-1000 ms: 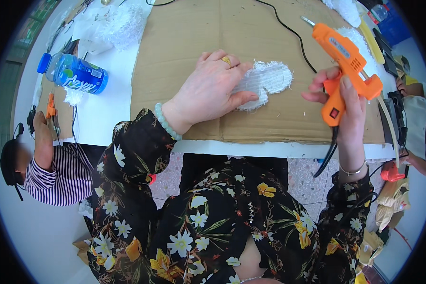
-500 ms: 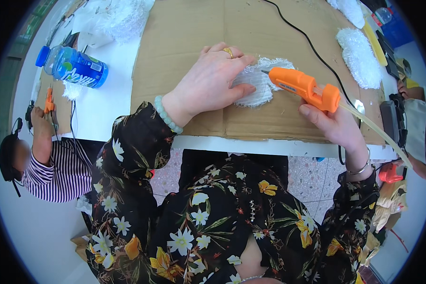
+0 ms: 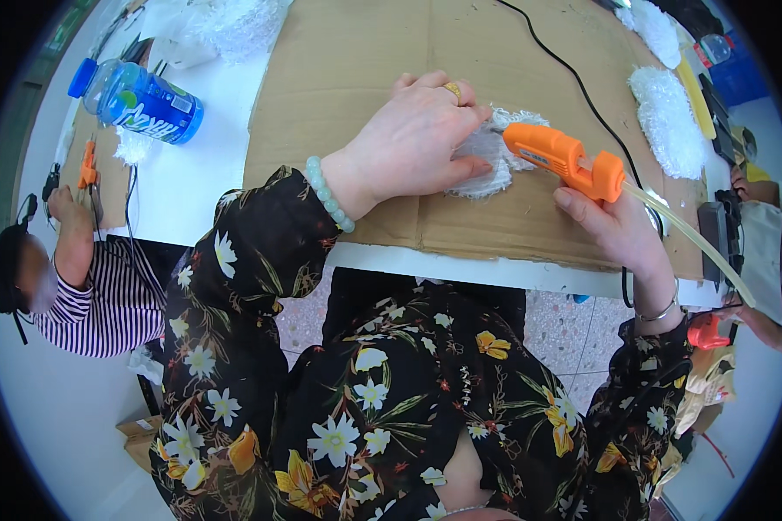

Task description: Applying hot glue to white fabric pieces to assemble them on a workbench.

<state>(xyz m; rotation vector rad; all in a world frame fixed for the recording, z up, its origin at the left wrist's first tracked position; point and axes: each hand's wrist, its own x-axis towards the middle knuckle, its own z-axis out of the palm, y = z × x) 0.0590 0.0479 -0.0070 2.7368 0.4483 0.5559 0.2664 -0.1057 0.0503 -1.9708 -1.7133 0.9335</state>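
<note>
My right hand is wrapped around an orange hot glue gun, with a long translucent glue stick trailing from its back. The gun points left, its nozzle at the upper part of a frayed white fabric piece lying on cardboard. Over the left side of this fabric, my left hand is closed, its thumb on the cloth and its curled fingers at the upper edge. That hand partly covers the fabric. Whether the nozzle touches the cloth, I cannot tell.
Brown cardboard covers much of the white table. A black cable runs across it. A blue-capped bottle lies at the left; a fluffy white piece is at the right. A striped-shirted person sits at the left.
My left hand has shifted slightly right over the fabric, so its fingers are closer to the nozzle. The glue gun has barely moved. The whole view has tilted a little.
</note>
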